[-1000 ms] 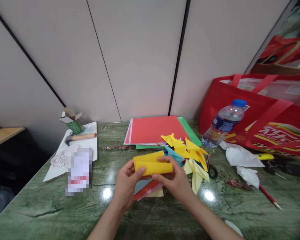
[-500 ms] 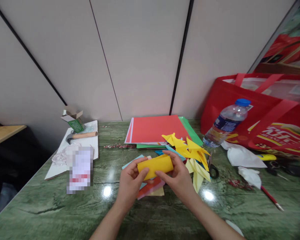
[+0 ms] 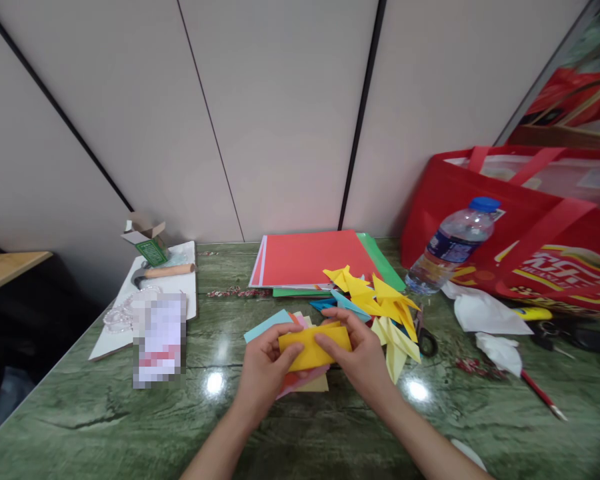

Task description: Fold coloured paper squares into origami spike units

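A yellow sheet of paper (image 3: 314, 349), folded over into a flat strip, is held above the table between both hands. My left hand (image 3: 267, 357) pinches its left end, thumb on the near face and fingers behind. At the right end my right hand (image 3: 355, 343) grips it the same way, thumb pressed on the front. Beneath the hands lie loose coloured paper pieces (image 3: 319, 383), partly hidden. Folded yellow paper shapes (image 3: 397, 303) are heaped just beyond my right hand, with a pale yellow folded piece (image 3: 396, 343) nearer.
Red paper sheets (image 3: 315, 257) lie at the back over green ones. Scissors (image 3: 427, 343) rest beside the folded shapes. A water bottle (image 3: 453, 247) leans near a red bag (image 3: 530, 227) on the right. Leftward are a hammer (image 3: 165, 271) and a small green box (image 3: 153, 250).
The yellow paper has gone from a rounded roll to a flatter folded strip. Both thumbs have shifted slightly, pressing along its face.
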Tool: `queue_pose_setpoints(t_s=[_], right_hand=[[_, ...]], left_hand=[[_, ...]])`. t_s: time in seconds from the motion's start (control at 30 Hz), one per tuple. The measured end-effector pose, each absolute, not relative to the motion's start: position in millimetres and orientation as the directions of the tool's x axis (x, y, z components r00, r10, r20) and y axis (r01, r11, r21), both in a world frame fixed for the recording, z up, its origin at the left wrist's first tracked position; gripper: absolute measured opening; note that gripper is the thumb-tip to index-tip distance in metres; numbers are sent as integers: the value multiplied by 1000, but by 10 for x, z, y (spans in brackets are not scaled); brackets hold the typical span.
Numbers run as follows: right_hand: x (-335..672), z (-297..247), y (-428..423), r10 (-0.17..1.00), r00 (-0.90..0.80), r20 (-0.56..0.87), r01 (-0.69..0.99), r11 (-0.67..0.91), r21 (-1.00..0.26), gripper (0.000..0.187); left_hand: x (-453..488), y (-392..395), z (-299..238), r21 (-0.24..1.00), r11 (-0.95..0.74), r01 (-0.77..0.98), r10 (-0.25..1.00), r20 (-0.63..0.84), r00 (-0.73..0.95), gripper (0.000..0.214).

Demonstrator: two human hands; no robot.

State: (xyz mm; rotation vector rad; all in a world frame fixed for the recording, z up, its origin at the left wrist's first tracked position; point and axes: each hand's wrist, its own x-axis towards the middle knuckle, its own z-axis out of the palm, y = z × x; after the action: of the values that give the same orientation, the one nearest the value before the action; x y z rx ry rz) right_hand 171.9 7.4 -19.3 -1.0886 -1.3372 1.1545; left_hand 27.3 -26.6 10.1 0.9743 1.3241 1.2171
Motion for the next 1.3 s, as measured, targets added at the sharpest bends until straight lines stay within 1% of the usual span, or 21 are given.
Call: queue_pose_setpoints(t_s=[0.07,0.13,0.3,0.5,1.0,1.3], right_hand=[[1721,-198,73,990,-75,116,40,119,-992,25],[1722,-208,73,992,-81,94,47,98,-994,22],[1720,-238,82,995,-65,80,38,83,-996,24],[1722,-245,88,995,-62,72,45,75,-996,25],[1731,-269,98,995,-76,65,67,70,-995,22],[1729,-255,95,995,-86,46,37,49,-998,24]], left_hand=[[268,-266,99,986,154,-71,979,-162,-125,22],[267,-265,101,985,157,-76,979,-165,-121,22],[274,-253,106,983,164,-86,976,-175,-132,23],[281,-256,121,969,200,-143,970,-217,-114,27],[284,-255,103,960,202,-192,969,-224,-102,29],[291,-250,128,955,208,-210,967,-233,-102,31]])
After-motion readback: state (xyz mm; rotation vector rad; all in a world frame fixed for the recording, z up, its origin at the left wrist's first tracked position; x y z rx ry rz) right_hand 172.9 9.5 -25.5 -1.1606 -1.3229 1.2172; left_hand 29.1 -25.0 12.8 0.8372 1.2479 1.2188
